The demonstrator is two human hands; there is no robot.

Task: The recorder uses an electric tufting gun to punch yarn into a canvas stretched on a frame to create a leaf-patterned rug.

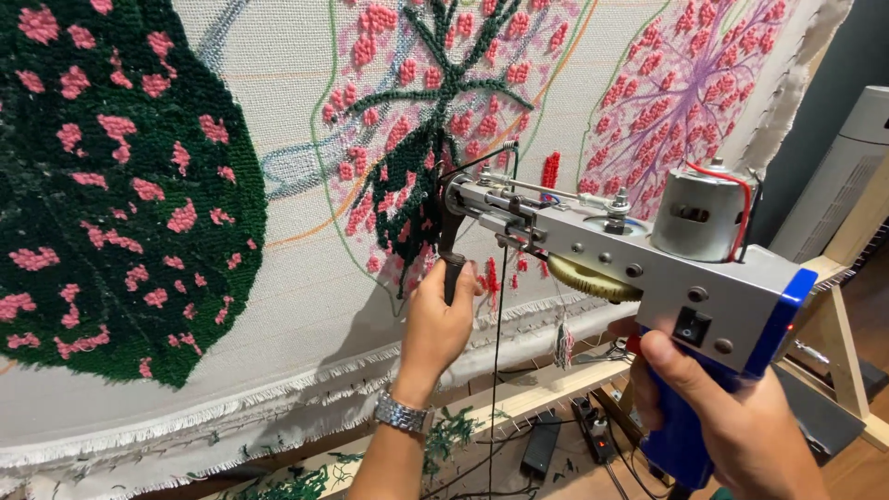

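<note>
Two hands on a tufting gun at a stretched cloth

Both hands grip one tool. Nearest the camera, the right hand [732, 421] is clenched around the blue rear grip of the tufting gun [648, 250]; the bottom edge of the picture cuts off the wrist and the grip's lower end. The gun's grey metal body runs up and left, with a silver motor [699, 215] on top, red wires looping over it, and a yellow gear wheel partly hidden under the body.

Farther forward, the left hand [437, 324], a metal wristwatch [403, 414] on its wrist, wraps the black front handle [451, 264]. The fingers hide most of that handle. The gun's tip meets the backing cloth [278, 139] among dark green yarn, so the needle itself is hard to make out. A thin black thread hangs straight down from the front.

Beyond, the cloth carries a large dark green leaf with pink spots [120, 185] at left, cut off by the frame, and two partly filled leaf shapes to the right. Below the cloth's frayed edge, a wooden frame rail [556, 384], yarn scraps and cables lie in shadow, unclear.
</note>
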